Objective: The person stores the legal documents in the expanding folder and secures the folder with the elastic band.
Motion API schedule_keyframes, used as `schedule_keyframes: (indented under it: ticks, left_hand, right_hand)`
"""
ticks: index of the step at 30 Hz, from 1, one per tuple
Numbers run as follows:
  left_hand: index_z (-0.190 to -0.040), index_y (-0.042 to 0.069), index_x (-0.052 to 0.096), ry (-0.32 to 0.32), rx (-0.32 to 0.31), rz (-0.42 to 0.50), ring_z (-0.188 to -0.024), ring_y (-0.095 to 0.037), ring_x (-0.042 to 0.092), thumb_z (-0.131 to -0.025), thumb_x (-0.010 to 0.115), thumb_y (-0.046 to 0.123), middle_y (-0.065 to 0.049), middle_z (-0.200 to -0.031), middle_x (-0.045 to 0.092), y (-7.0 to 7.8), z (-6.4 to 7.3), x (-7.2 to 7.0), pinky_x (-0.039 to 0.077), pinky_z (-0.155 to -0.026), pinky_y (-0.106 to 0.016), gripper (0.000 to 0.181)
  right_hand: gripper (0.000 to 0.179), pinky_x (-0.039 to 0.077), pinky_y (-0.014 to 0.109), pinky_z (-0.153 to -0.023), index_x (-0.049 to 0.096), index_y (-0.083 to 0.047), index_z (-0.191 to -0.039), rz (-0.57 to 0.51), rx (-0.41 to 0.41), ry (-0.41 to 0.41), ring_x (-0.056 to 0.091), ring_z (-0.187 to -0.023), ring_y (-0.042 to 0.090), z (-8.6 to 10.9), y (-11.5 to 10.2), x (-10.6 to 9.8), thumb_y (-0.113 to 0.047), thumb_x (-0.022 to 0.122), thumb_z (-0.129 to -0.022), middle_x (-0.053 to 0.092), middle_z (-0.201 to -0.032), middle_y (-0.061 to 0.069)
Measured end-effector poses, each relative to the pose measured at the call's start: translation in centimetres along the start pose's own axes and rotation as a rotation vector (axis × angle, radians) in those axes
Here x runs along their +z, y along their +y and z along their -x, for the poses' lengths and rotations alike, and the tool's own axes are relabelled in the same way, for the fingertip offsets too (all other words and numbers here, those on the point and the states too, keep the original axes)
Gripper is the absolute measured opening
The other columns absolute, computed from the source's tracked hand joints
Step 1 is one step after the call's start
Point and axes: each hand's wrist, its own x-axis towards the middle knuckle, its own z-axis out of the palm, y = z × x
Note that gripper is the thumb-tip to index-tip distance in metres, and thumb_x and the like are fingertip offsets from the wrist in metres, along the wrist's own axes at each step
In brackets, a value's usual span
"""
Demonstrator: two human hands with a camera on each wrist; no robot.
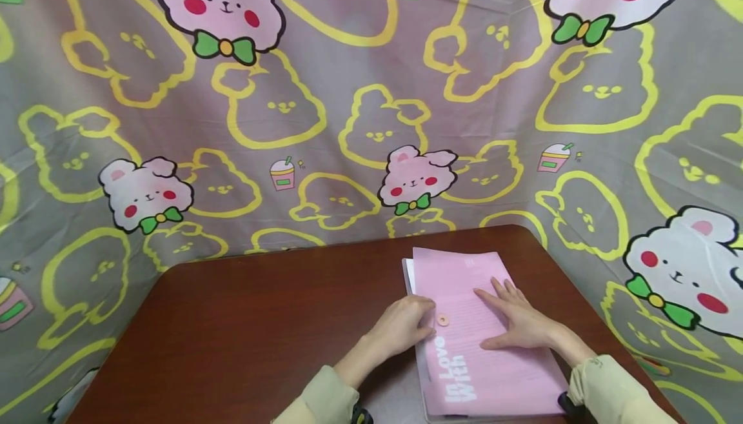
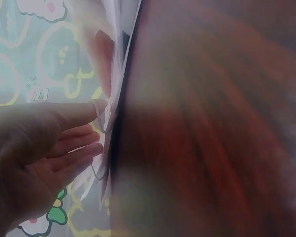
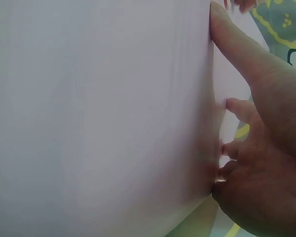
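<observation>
A pink document folder printed "In Love With" lies on the table's right part, with papers showing through its cover. A round button sits near its left edge. My left hand is at that edge beside the button, fingers bent. In the left wrist view, a thin cord loops from the folder's edge around the fingertips of my left hand. My right hand rests spread on the cover. The right wrist view shows its fingertips and thumb touching the pale folder surface.
The brown table extends to the left of the folder. A patterned curtain with cartoon animals hangs behind the table and along its sides. A grey, see-through sheet shows under the folder's lower left edge.
</observation>
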Motion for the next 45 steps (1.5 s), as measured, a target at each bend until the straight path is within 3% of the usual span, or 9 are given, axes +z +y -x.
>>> schedule_keyframes:
  ticks: [2,6,12,17,24,29,33,40,45]
  left_hand:
    - [-0.093,0.018,0.072,-0.008,0.024,-0.044,-0.097,-0.011,0.070,-0.086,0.090,0.019,0.004,-0.101,0.079,-1.3,-0.3,1.6,0.057,-0.076,-0.029,0.020]
    - [-0.103,0.021,0.077,-0.050,0.039,-0.105,-0.110,-0.010,0.072,-0.089,0.089,0.029,0.007,-0.113,0.081,-2.3,-0.8,3.0,0.062,-0.082,-0.029,0.020]
    - [-0.110,0.020,0.078,-0.094,0.079,-0.203,-0.114,-0.010,0.071,-0.092,0.087,0.032,0.007,-0.117,0.078,-0.3,-0.9,0.8,0.063,-0.077,-0.029,0.024]
    - [-0.111,0.021,0.078,-0.120,0.091,-0.263,-0.119,-0.006,0.070,-0.094,0.086,0.033,0.010,-0.118,0.076,1.5,-1.1,-0.9,0.062,-0.085,-0.020,0.022]
    - [-0.108,0.023,0.076,-0.101,0.178,-0.359,-0.115,-0.004,0.068,-0.096,0.082,0.032,0.014,-0.114,0.076,2.3,-2.1,-0.3,0.057,-0.088,-0.013,0.016]
    - [-0.102,0.024,0.075,-0.104,0.187,-0.342,-0.111,-0.004,0.068,-0.093,0.083,0.030,0.015,-0.107,0.075,2.4,-2.5,-0.1,0.055,-0.080,-0.013,0.013]
    - [-0.100,0.023,0.075,-0.099,0.196,-0.323,-0.107,-0.004,0.067,-0.093,0.084,0.030,0.014,-0.104,0.074,2.3,-2.7,0.0,0.054,-0.077,-0.014,0.014]
    - [-0.102,0.026,0.075,-0.058,0.239,-0.329,-0.100,-0.003,0.063,-0.091,0.082,0.035,0.017,-0.098,0.069,1.4,-3.1,1.1,0.052,-0.069,-0.017,0.016]
    - [-0.100,0.028,0.077,-0.073,0.197,-0.346,-0.096,-0.001,0.063,-0.087,0.086,0.039,0.018,-0.093,0.067,2.1,-3.4,0.4,0.044,-0.066,-0.011,0.019]
  right_hand:
    - [0.107,-0.005,0.084,-0.127,0.051,-0.011,-0.163,0.008,-0.030,0.007,0.010,-0.151,0.082,-0.2,0.6,0.5,-0.055,0.096,-0.077,0.021,-0.167,0.052]
    - [0.106,-0.012,0.080,-0.129,0.046,-0.019,-0.167,0.014,-0.069,0.028,0.007,-0.153,0.080,-0.5,1.5,0.9,-0.063,0.091,-0.081,0.020,-0.168,0.051]
    - [0.105,0.006,0.091,-0.119,0.052,-0.008,-0.161,0.034,-0.041,0.016,0.014,-0.148,0.084,-0.1,-0.4,0.0,-0.055,0.096,-0.078,0.026,-0.162,0.055]
    - [0.107,0.010,0.092,-0.118,0.053,-0.002,-0.159,0.042,0.023,-0.031,0.012,-0.150,0.083,-0.1,-1.4,-0.5,-0.043,0.101,-0.072,0.023,-0.164,0.055]
    - [0.108,-0.015,0.076,-0.130,0.047,-0.022,-0.165,0.009,-0.037,0.016,0.008,-0.150,0.084,-0.2,2.3,1.2,-0.060,0.095,-0.076,0.018,-0.166,0.055]
    - [0.108,0.004,0.093,-0.117,0.050,-0.010,-0.163,0.024,-0.046,0.004,0.010,-0.146,0.087,-0.2,0.8,0.5,-0.055,0.097,-0.076,0.021,-0.162,0.058]
    - [0.108,0.010,0.093,-0.116,0.052,0.000,-0.158,0.039,0.026,-0.036,0.011,-0.148,0.085,-0.3,-1.7,-0.6,-0.043,0.101,-0.072,0.021,-0.163,0.057]
    - [0.105,0.014,0.092,-0.118,0.052,0.002,-0.157,0.076,0.074,-0.073,0.012,-0.151,0.083,-0.4,-3.0,-1.1,-0.033,0.102,-0.071,0.022,-0.164,0.056]
    - [0.106,0.012,0.092,-0.118,0.052,0.002,-0.158,0.059,0.078,-0.072,0.010,-0.151,0.082,-0.4,-2.8,-0.9,-0.034,0.101,-0.071,0.020,-0.164,0.056]
